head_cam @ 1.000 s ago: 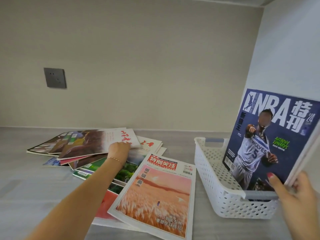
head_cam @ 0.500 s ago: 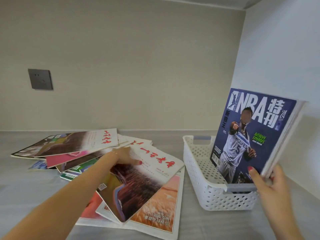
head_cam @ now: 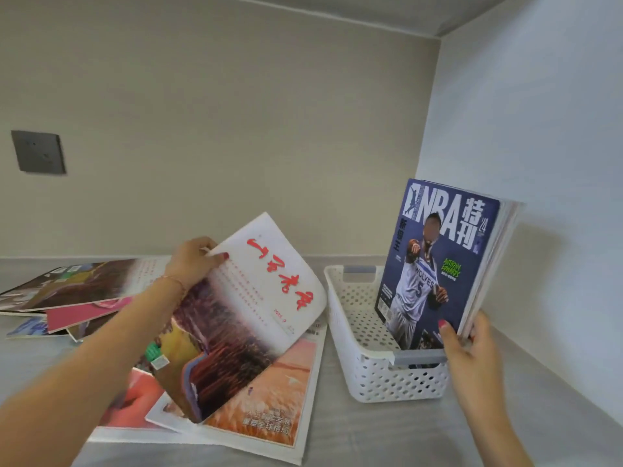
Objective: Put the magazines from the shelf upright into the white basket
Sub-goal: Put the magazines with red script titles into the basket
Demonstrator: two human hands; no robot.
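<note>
My left hand grips the top edge of a white magazine with red script and holds it tilted up off the pile, just left of the white basket. Its lower corner still rests on an orange-cover magazine lying flat. In the basket stand a blue NBA magazine and several others behind it, upright against the right side. My right hand holds their lower right edge, thumb on the NBA cover.
More magazines lie spread flat on the grey shelf at the left. A grey wall socket sits on the back wall. The side wall rises right behind the basket.
My left hand has lifted the white magazine from lying on the pile to a raised tilt and brought it nearer the basket. My right hand keeps steadying the upright magazines.
</note>
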